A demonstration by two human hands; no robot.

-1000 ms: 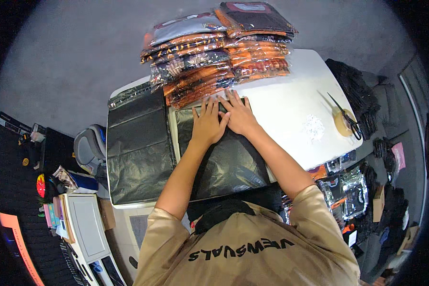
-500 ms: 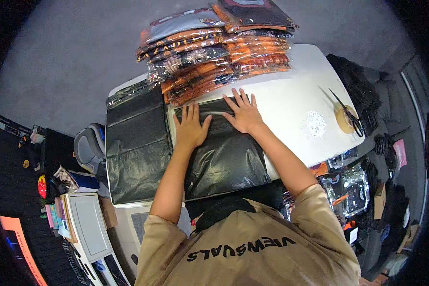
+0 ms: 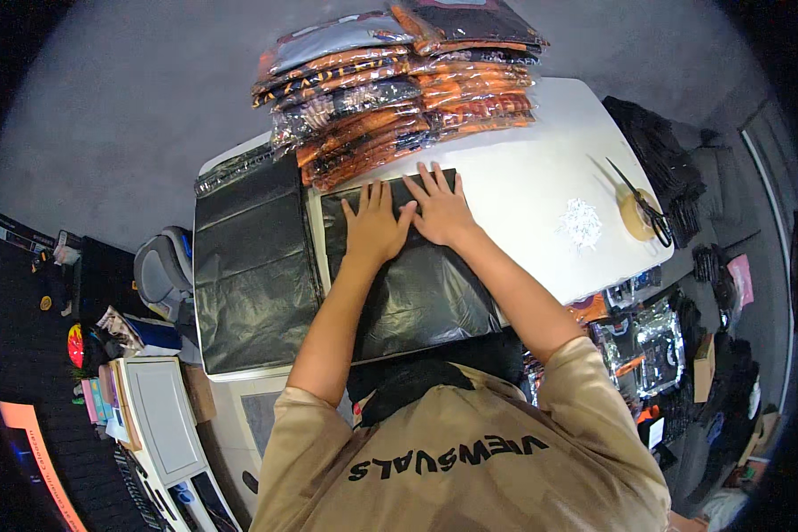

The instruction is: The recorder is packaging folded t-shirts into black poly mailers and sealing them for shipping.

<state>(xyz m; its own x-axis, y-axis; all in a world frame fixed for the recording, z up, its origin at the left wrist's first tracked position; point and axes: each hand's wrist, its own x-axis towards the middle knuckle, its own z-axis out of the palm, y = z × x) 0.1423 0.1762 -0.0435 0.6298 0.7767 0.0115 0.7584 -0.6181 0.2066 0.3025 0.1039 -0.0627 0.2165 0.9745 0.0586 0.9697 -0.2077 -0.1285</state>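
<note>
A glossy black plastic mailing bag (image 3: 426,293) lies flat on the white table in front of me. My left hand (image 3: 374,223) rests flat on its upper part, fingers stretched toward the far edge. Close beside it, my right hand (image 3: 442,211) is pressed flat on the same bag, fingers spread, its thumb near the left one. Both hands are open and hold nothing. To the left lies a stack of black plastic bags (image 3: 253,266). Just past my fingertips stand two piles of folded garments in clear plastic, a left pile (image 3: 350,106) and a right pile (image 3: 474,80).
On the right of the white table (image 3: 532,195) lie black scissors (image 3: 652,217), a roll of tan tape (image 3: 634,215) and a heap of small white scraps (image 3: 581,223). More wrapped garments (image 3: 656,355) sit below the table's right side. A white cabinet (image 3: 164,408) stands at the lower left.
My left hand has slid right across the bag, and my right hand has shifted slightly left. The hands are now closer together, thumbs nearly meeting.
</note>
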